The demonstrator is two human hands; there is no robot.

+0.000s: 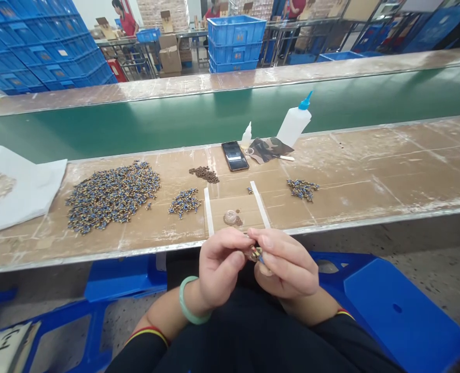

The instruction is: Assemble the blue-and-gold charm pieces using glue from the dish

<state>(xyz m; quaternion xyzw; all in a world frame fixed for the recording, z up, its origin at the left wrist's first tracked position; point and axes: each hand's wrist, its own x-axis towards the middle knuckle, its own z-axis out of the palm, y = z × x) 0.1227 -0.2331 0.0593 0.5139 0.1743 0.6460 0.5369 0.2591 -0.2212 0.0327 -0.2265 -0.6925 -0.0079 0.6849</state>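
Note:
My left hand [221, 267], with a pale green bangle [186, 299] on its wrist, and my right hand [288, 265] meet in front of the bench edge. Fingertips of both are pinched around a small blue, gold and reddish piece [256, 254], partly hidden by the fingers. Just beyond them, a small round clear dish [230, 217] sits on the cardboard between two white tape strips. A tiny blue-gold piece [249, 190] lies by the right strip. Small heaps of similar pieces lie left [184, 202] and right [302, 189] of the strips.
A large pile of blue-gold pieces [113, 197] spreads at the left. Small brown bits [204, 174], a phone [235, 156], a dropper bottle [247, 135], a camouflage-patterned sheet [266, 149] and a white squeeze bottle [293, 126] are farther back. Blue stools [401, 311] stand below the bench.

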